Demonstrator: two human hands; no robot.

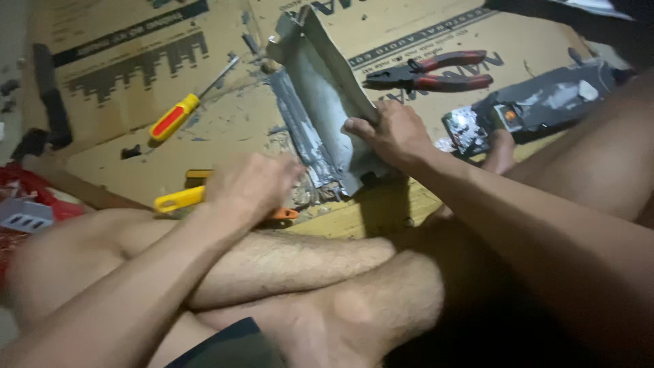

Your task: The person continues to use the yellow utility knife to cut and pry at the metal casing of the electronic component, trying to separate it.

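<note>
Right hand: grips edge of the bent grey metal sheet.
Left hand: closed round yellow-handled tool, just beside the sheet.

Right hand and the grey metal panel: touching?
Touching. The head view shows the right hand gripping the grey metal panel's edge, fingers wrapped over it.

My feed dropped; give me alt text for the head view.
The right hand grips a bent grey metal sheet on cardboard; the left hand covers a yellow-handled tool. A screwdriver and red-handled pliers lie nearby.
</note>
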